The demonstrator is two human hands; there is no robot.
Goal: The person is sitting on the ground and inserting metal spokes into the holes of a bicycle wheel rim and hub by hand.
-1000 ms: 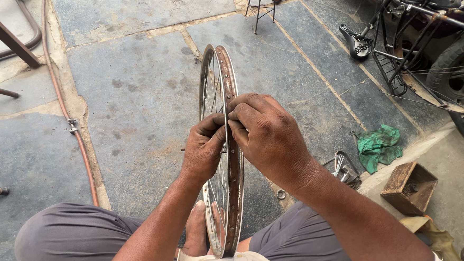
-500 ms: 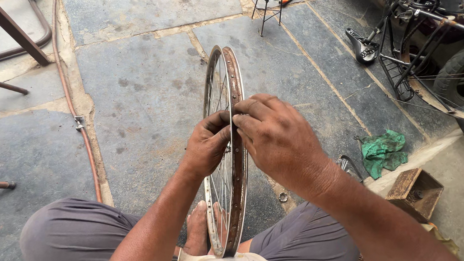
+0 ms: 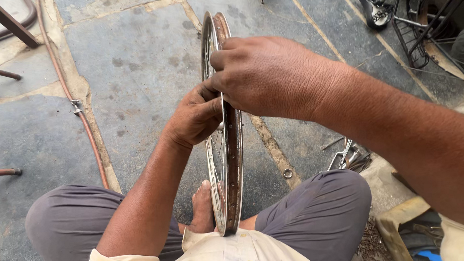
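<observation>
A rusty bicycle wheel rim (image 3: 234, 162) with thin spokes stands upright on edge between my knees, its lower end near my bare foot (image 3: 204, 206). My left hand (image 3: 193, 118) grips the rim's left side at the spokes, fingers curled against it. My right hand (image 3: 269, 74) reaches over the top from the right and closes on the rim's upper part, fingers meeting the left hand. What the fingertips pinch is hidden.
A reddish hose (image 3: 86, 125) runs across the stone floor at left. Metal furniture legs (image 3: 10, 26) stand at upper left. Loose metal tools (image 3: 347, 157) and a small ring (image 3: 288, 173) lie at right. Bicycle parts (image 3: 422, 29) crowd the upper right.
The view has dropped closer to the wheel. My right hand has shifted up and over the rim, my forearm now crossing the right side. The left hand stays on the rim.
</observation>
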